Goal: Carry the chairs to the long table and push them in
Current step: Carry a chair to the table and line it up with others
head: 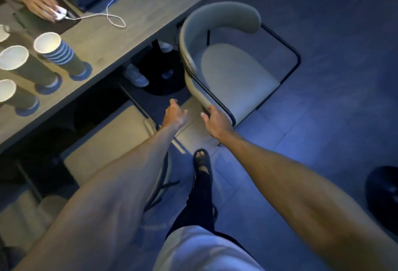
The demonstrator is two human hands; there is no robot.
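A beige padded chair with a curved backrest and black metal frame stands on the floor at the end of the long wooden table. Its backrest faces the table edge. My right hand rests on the near end of the chair's backrest, fingers curled around the black frame there. My left hand hovers open just left of it, touching nothing. A second beige chair sits pushed under the table at the lower left, partly hidden by my left forearm.
Stacks of paper cups stand on the table's left part. Another person's hand holds a white mouse by a laptop and a looping cable. A black round table base and shoes lie under the table. My sandalled foot stands near the chair.
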